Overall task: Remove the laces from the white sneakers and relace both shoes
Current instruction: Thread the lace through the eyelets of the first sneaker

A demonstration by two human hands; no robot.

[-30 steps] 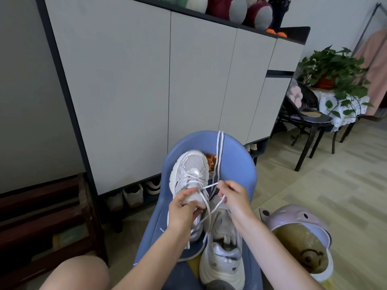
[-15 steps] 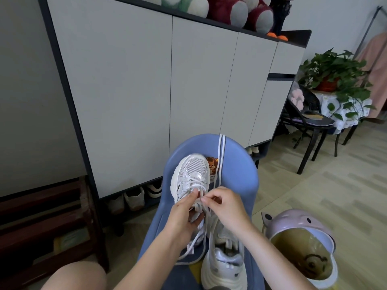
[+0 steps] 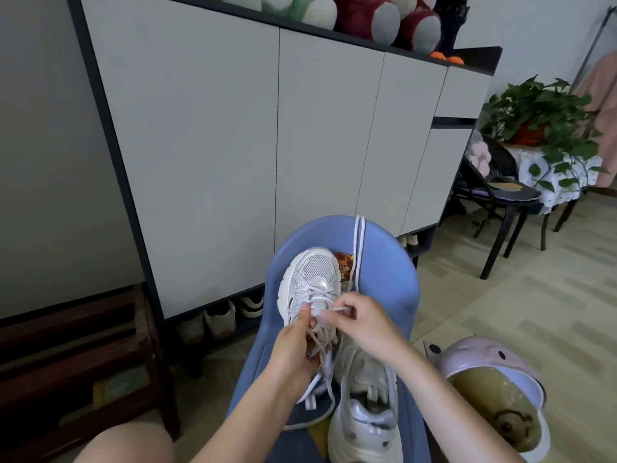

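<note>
Relacing the far sneaker (image 3: 312,285) on the blue seat (image 3: 390,282): right hand (image 3: 364,324) pinches the lace (image 3: 340,310) tip, left hand (image 3: 293,345) grips the tongue area. Near sneaker (image 3: 365,406) looks unlaced, spare lace (image 3: 359,252) lying far right. Next, probably poke that tip through an eyelet.

Both forearms are bare to the bottom edge of the view, with no sleeve showing. The left hand (image 3: 293,349) and the right hand (image 3: 364,324) wear no gloves, rings or watch. A bare knee (image 3: 125,442) shows at lower left.
</note>
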